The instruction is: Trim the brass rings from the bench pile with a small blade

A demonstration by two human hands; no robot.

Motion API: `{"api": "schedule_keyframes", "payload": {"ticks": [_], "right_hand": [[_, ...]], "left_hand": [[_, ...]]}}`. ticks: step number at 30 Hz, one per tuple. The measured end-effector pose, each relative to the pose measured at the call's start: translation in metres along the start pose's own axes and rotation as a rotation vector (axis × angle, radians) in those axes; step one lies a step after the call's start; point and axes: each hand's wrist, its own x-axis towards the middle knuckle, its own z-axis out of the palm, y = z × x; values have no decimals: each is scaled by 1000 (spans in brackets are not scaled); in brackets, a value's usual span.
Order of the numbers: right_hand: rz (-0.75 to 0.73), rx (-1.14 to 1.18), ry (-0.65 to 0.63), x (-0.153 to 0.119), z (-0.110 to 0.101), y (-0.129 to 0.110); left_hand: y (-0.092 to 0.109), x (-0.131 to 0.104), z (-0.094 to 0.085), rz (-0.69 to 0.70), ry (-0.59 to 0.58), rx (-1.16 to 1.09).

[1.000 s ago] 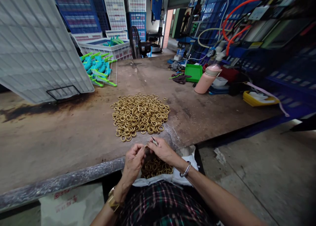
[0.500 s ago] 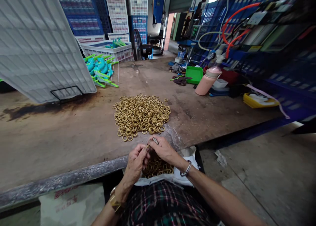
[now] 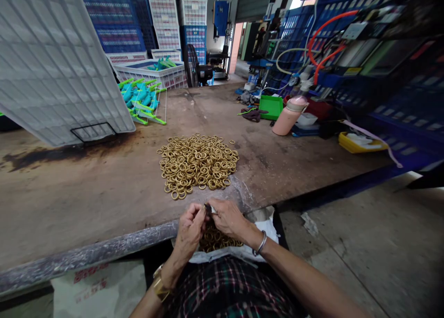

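Observation:
Just over the table's front edge, my left hand (image 3: 189,227) is closed in a pinch on a brass-coloured ring, mostly covered by the fingers. Against it, my right hand (image 3: 229,221) grips a small tool (image 3: 212,210) with a pale part showing; its kind is not clear. Something dark shows between the fingertips of both hands. Below them, more rings (image 3: 218,239) lie in an open white bag (image 3: 249,252) on my lap, partly hidden by the hands. Beyond my hands a heap of rings (image 3: 199,163) covers part of the brown tabletop (image 3: 118,183).
A large white crate (image 3: 62,63) leans at the left, beside teal and green plastic parts (image 3: 142,98). At the right stand a pink bottle (image 3: 289,117), a green tray (image 3: 271,107) and a yellow tray (image 3: 360,144). Stacked crates and a black fan (image 3: 194,68) are behind.
My right hand has turned and lowered slightly, bringing the tool to the ring at the left fingertips. The left hand stays nearly in place, and the heap looks the same.

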Motion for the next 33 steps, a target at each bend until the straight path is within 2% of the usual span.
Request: {"api": "schedule_keyframes", "payload": {"ticks": [6, 9, 12, 14, 16, 18, 20, 24, 29, 33], "right_hand": [[0, -84, -119, 0, -6, -2], [67, -160, -131, 0, -7, 3], [198, -214, -72, 3, -10, 16], [302, -229, 9, 7, -15, 28], [367, -229, 103, 11, -20, 39], [378, -216, 169, 15, -24, 47], [368, -205, 183, 19, -26, 53], [370, -242, 140, 25, -23, 56], [383, -296, 99, 26, -19, 58], [354, -150, 168, 27, -23, 59]], "left_hand": [[-8, 0, -5, 110, -8, 103], [-6, -6, -4, 90, -39, 88], [-1, -15, 2, -1, -143, -15], [-1, -18, 6, -63, -219, -138], [-3, -16, 9, -127, -243, -267], [-6, -12, 10, -179, -217, -369], [-8, -8, 9, -215, -177, -441], [-3, -4, 6, -296, -113, -560], [-2, 4, 2, -367, -112, -711], [-10, 15, 1, -440, 26, -736]]}}
